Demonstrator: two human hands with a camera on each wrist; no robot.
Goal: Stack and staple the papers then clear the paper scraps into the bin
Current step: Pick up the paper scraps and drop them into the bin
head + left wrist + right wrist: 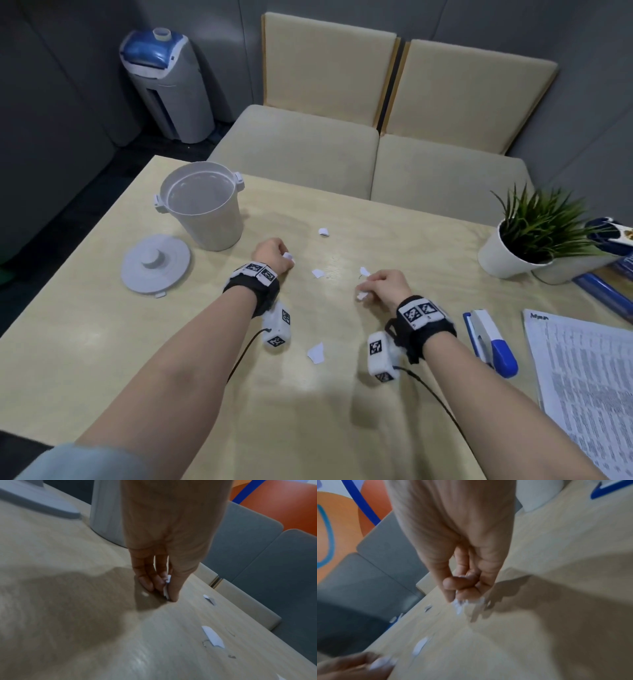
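Observation:
My left hand (274, 255) pinches a small white paper scrap (288, 256) against the table, just right of the white bin (200, 205); the left wrist view shows that scrap (167, 586) between thumb and fingers (145, 582). My right hand (385, 286) has curled fingers holding white scraps (361, 295), blurred in the right wrist view (458, 605). Loose scraps lie on the table (323, 232), (318, 273), (364, 271), (315, 352). The stapled printed papers (582, 377) lie at the right edge beside the blue and white stapler (489, 337).
The bin's round lid (156, 263) lies left of the bin. A potted plant (534, 233) stands at the back right, with blue folders (603, 291) behind it. Cushioned seats (308, 150) run along the table's far edge. A water dispenser (168, 85) stands on the floor.

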